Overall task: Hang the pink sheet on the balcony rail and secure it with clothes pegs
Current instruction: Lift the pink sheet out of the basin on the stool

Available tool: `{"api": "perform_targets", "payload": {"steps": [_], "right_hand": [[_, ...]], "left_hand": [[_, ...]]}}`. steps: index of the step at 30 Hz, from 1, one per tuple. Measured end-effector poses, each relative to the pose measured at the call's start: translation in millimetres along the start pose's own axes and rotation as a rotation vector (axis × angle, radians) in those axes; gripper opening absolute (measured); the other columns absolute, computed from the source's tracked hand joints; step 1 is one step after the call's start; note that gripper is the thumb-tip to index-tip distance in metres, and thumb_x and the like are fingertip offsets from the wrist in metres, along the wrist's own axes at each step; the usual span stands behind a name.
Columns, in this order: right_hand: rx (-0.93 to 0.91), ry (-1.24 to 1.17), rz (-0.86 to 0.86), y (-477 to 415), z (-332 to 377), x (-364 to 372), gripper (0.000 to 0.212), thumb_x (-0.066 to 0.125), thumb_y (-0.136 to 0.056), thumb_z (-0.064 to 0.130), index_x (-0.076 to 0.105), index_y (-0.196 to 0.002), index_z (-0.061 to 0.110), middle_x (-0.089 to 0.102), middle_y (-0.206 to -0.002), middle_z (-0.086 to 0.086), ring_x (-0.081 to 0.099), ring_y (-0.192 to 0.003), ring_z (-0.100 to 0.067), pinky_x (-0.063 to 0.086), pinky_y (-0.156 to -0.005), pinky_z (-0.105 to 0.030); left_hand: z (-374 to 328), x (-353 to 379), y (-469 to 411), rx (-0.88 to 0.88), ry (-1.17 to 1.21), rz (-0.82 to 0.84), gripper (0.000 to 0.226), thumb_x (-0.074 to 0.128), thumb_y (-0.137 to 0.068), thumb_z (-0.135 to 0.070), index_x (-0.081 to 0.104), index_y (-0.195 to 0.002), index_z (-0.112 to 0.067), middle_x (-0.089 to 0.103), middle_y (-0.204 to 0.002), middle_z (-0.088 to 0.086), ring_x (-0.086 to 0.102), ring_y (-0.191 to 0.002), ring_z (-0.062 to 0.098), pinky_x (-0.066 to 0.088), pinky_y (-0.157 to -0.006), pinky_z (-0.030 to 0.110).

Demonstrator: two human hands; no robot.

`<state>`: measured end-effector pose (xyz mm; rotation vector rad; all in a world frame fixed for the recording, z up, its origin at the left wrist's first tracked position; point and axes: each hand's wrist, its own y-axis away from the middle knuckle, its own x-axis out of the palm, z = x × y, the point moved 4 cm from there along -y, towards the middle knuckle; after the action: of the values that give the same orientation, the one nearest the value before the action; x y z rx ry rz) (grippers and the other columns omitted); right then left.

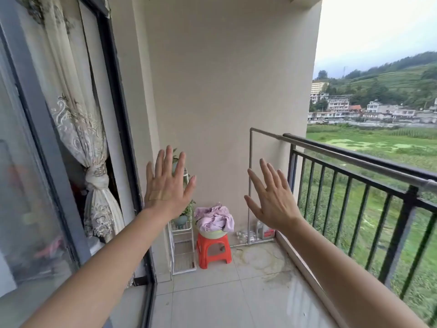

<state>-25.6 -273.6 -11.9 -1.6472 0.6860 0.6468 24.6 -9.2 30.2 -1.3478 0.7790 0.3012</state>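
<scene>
Along the left edge of the frame runs a dark-framed glass sliding door (35, 143), with a cream lace curtain (78, 129) knotted behind the pane. The bare left arm reaches up from the lower left, and the left hand (165, 185) is raised flat at the centre of the frame, back toward me, fingers spread wide and pointing up, holding nothing and touching nothing. Behind its wrist stands a white wire plant rack (183, 247) carrying a small green potted plant (185, 213). Just right of the rack sits an orange plastic stool (214, 250) against the beige end wall, and on it a pale green basin (211, 233) holds the crumpled pink sheet (214, 217), bunched up in a heap. The right arm comes in from the lower right, and the right hand (274, 200) is lifted likewise, fingers splayed, empty, in the air. Further right, the black metal balcony rail (359, 159) runs to the frame's right edge, with a grey steel pipe (331, 151) along its top. No pegs are visible.
</scene>
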Motion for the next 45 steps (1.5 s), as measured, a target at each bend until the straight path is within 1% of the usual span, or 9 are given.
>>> {"api": "perform_targets", "payload": {"steps": [5,9,12,15,20,29,34,39,45], "right_hand": [[0.045,-0.030,0.098,-27,-43,88,0.070,0.031,-0.099,0.057,0.026,-0.156,0.016,0.009,-0.164,-0.021,0.019,-0.150,-0.035,0.021,-0.120,-0.051],[0.016,-0.065,0.217,-59,-87,163,0.073,0.032,-0.099,0.055,0.018,-0.158,0.015,0.002,-0.164,-0.021,0.015,-0.151,-0.034,0.020,-0.120,-0.047],[0.060,-0.113,0.241,-88,-120,213,0.075,0.036,-0.099,0.054,0.012,-0.159,0.015,-0.001,-0.164,-0.020,0.012,-0.151,-0.032,0.017,-0.121,-0.044],[0.104,-0.133,0.293,-108,-139,263,0.078,0.038,-0.098,0.053,0.006,-0.159,0.014,-0.001,-0.164,-0.022,0.011,-0.152,-0.032,0.018,-0.120,-0.042],[0.078,-0.169,0.376,-148,-144,347,0.080,0.033,-0.097,0.058,0.004,-0.159,0.016,-0.002,-0.164,-0.021,0.011,-0.151,-0.032,0.019,-0.120,-0.043],[0.010,-0.150,0.469,-264,-140,512,0.080,0.037,-0.096,0.058,0.011,-0.159,0.016,0.000,-0.164,-0.019,0.014,-0.150,-0.034,0.021,-0.120,-0.045],[-0.007,-0.126,0.577,-332,-139,604,0.079,0.035,-0.097,0.059,0.009,-0.158,0.016,-0.003,-0.165,-0.019,0.010,-0.151,-0.032,0.018,-0.120,-0.043],[0.056,-0.157,0.666,-380,-144,684,0.080,0.039,-0.096,0.059,0.010,-0.158,0.017,-0.001,-0.165,-0.017,0.012,-0.151,-0.031,0.019,-0.120,-0.043],[-0.030,-0.175,0.791,-418,-161,799,0.079,0.042,-0.096,0.055,0.011,-0.158,0.018,-0.001,-0.165,-0.015,0.011,-0.151,-0.030,0.017,-0.121,-0.045]], "left_hand": [[-8,97,-29,-0.044,-0.011,0.130,0.066,0.029,-0.098,-0.052,0.021,-0.154,-0.017,0.009,-0.163,0.014,0.010,-0.149,0.031,0.013,-0.118,0.054],[-18,185,-53,-0.066,-0.058,0.295,0.068,0.027,-0.097,-0.054,0.017,-0.155,-0.019,0.004,-0.163,0.012,0.010,-0.149,0.029,0.014,-0.118,0.053],[-24,241,-68,-0.098,-0.066,0.360,0.069,0.024,-0.097,-0.055,0.015,-0.155,-0.020,0.006,-0.163,0.013,0.013,-0.148,0.030,0.018,-0.116,0.053],[-23,292,-77,-0.141,-0.061,0.465,0.069,0.023,-0.097,-0.055,0.012,-0.155,-0.020,0.004,-0.163,0.012,0.009,-0.149,0.028,0.017,-0.117,0.053],[-8,371,-98,-0.157,-0.076,0.531,0.069,0.022,-0.098,-0.057,0.011,-0.155,-0.019,-0.001,-0.164,0.011,0.005,-0.149,0.027,0.015,-0.118,0.053],[45,544,-176,-0.225,0.031,0.594,0.067,0.028,-0.099,-0.053,0.013,-0.155,-0.019,-0.001,-0.164,0.010,0.006,-0.149,0.027,0.015,-0.119,0.050],[81,649,-218,-0.298,0.118,0.736,0.068,0.029,-0.099,-0.053,0.012,-0.155,-0.019,-0.004,-0.164,0.008,0.004,-0.150,0.028,0.012,-0.119,0.050],[106,749,-249,-0.263,0.122,0.907,0.070,0.028,-0.099,-0.054,0.006,-0.155,-0.019,-0.010,-0.163,0.009,0.000,-0.150,0.029,0.010,-0.120,0.052],[121,857,-269,-0.239,0.085,1.047,0.071,0.031,-0.098,-0.054,0.007,-0.155,-0.018,-0.007,-0.163,0.009,0.001,-0.149,0.029,0.015,-0.118,0.052]]}}
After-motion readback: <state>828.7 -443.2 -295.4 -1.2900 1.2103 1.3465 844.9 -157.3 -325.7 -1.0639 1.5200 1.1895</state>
